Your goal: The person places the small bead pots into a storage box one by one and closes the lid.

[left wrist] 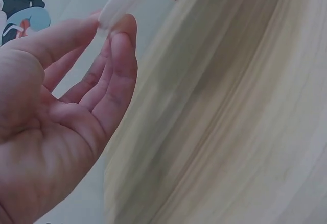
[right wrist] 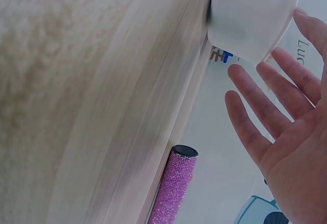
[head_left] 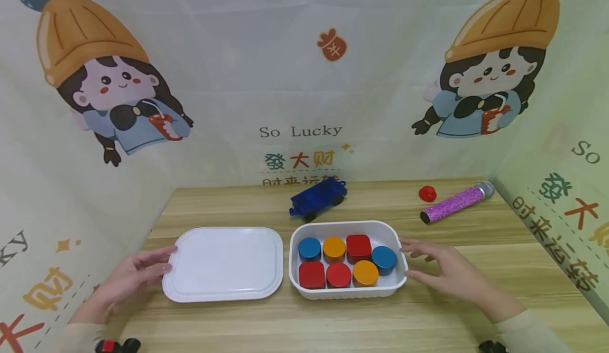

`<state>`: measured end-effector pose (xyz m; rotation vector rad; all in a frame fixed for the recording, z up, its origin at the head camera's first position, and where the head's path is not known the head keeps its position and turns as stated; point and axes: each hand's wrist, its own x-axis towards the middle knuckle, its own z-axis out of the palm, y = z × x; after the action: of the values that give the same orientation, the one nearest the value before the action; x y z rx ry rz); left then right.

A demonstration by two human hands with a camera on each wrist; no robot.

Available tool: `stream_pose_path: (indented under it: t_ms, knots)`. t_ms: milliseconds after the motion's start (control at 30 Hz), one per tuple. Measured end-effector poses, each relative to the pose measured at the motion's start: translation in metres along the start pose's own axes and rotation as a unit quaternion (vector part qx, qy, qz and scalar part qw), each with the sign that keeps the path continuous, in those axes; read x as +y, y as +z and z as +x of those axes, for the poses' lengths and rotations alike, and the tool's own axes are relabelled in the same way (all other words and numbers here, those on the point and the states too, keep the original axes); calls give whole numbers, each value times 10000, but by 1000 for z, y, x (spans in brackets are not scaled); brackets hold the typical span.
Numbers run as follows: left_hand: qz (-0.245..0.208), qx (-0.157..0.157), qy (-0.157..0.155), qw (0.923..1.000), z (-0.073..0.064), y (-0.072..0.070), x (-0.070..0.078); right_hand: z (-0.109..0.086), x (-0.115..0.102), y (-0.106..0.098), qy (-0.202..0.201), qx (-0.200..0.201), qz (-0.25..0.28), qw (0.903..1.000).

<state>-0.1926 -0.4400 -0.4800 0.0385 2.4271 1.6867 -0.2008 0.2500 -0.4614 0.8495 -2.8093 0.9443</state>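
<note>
My left hand (head_left: 140,273) pinches the left edge of a white rounded lid (head_left: 222,264); the left wrist view shows the thumb and fingertips closing on the edge of that lid (left wrist: 115,9). Right of the lid stands a white plastic container (head_left: 342,294), its top uncovered. Inside lie several coloured blocks, among them a blue round one (head_left: 384,259), an orange round one (head_left: 365,273) and a red square one (head_left: 311,275). With fingers spread and fairly straight, my right hand (head_left: 447,268) is at the container's right end, fingertips right at the rim.
Behind the container sits a dark blue toy cart (head_left: 317,198) with black wheels. Farther right, a pink glittery microphone (head_left: 457,202) lies beside a small red object (head_left: 427,193). A printed cloth (head_left: 228,78) hangs around the wooden table (head_left: 228,324) at the back and sides.
</note>
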Motion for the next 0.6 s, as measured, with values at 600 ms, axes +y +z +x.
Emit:
stream_pose_path:
  t_ms: [600]
  knots:
    - [-1353, -172, 375, 9899, 5, 37, 55, -2, -1, 0, -110, 74, -7, 9999]
